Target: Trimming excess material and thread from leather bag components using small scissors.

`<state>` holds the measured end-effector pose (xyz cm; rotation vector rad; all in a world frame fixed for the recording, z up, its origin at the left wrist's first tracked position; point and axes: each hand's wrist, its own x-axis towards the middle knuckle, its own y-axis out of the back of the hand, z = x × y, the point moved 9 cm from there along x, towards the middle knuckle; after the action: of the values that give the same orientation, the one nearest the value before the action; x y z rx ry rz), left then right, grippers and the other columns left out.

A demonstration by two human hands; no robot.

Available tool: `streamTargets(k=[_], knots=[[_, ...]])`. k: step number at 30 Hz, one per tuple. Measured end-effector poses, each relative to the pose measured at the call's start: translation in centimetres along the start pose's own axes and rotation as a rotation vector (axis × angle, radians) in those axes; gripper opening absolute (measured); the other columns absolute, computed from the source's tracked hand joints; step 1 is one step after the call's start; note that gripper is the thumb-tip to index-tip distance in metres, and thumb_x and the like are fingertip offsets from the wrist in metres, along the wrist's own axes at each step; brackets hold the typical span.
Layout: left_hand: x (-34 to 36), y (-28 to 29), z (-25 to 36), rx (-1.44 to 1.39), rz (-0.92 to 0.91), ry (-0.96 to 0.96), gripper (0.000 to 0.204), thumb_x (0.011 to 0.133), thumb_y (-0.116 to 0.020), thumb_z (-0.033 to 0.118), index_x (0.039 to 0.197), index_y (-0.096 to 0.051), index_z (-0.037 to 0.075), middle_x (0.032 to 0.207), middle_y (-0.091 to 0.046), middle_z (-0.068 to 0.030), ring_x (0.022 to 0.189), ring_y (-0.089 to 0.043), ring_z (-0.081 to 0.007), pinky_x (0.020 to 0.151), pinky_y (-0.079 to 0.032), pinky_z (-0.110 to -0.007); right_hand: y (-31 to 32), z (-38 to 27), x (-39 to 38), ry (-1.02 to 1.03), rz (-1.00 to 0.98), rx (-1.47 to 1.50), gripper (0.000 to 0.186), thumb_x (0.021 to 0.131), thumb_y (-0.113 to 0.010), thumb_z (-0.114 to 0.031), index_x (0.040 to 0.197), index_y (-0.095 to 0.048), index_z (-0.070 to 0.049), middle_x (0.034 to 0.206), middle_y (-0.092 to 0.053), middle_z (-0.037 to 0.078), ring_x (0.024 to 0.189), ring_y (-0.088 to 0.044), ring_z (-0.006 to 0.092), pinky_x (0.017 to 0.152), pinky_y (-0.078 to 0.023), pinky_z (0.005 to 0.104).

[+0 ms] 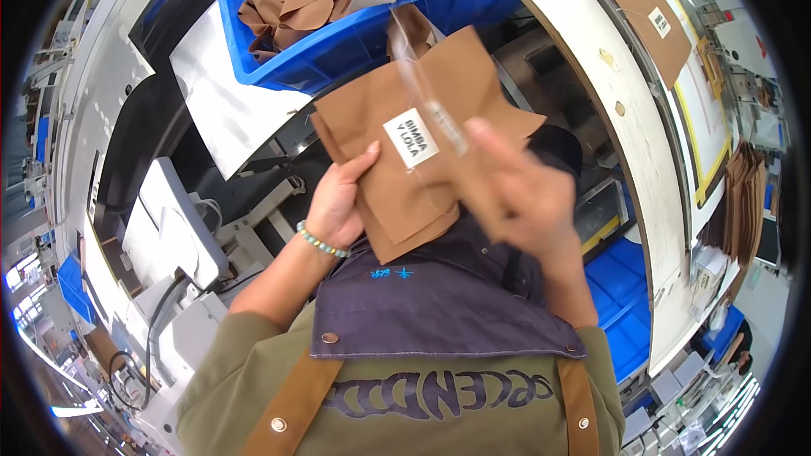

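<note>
Sheets (401, 203), brown, in left hand (338, 203)

R hand (534, 198) blurred, L hand (338, 198) partly hidden, blue bin (291, 74) cut @ top

We count two bare hands: one left hand (336, 203) and one right hand (534, 203). On the wrists we find one beaded bracelet (319, 241). Of the brown panels (380, 203) between the hands we make out at least two layers; the exact number we cannot tell. We see two white labels plainly, a near label (410, 138) and a far label (659, 22). We count one dark apron (439, 295), two brown straps (296, 397) and, on those straps, two silver snaps (278, 425). Close by we count one heaped blue bin (279, 76); its brown pieces (304, 4) overlap too much for us to number.
</note>
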<state>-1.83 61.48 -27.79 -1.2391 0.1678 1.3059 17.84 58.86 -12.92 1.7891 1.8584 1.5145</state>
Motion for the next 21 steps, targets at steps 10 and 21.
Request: streamTargets(k=[10, 21], knots=[[-0.2, 0.6, -0.9, -0.064, 0.017, -0.248, 0.035, 0.108, -0.043, 0.026, 0.128, -0.057, 0.000, 0.125, -0.064, -0.0130, 0.114, -0.063, -0.0234, 0.100, -0.052, -0.039, -9.8, -3.4, -3.6, 0.036, -0.250, -0.068, 0.013, 0.077, -0.065, -0.012, 0.074, -0.052, -0.011, 0.137, -0.065, 0.007, 0.055, -0.057, 0.0108, 0.051, -0.050, 0.0275], [-1.7, 2.8, 6.1, 0.399, 0.152, -0.526, 0.027, 0.101, -0.065, 0.015, 0.122, -0.064, -0.001, 0.116, -0.071, -0.0059, 0.102, -0.066, -0.0110, 0.088, -0.052, -0.027, -6.3, 0.1, 0.3, -0.251, -0.256, 0.444, 0.023, 0.090, -0.073, -0.021, 0.104, -0.069, -0.002, 0.090, -0.066, 0.011, 0.075, -0.067, 0.0281, 0.068, -0.054, 0.0377]])
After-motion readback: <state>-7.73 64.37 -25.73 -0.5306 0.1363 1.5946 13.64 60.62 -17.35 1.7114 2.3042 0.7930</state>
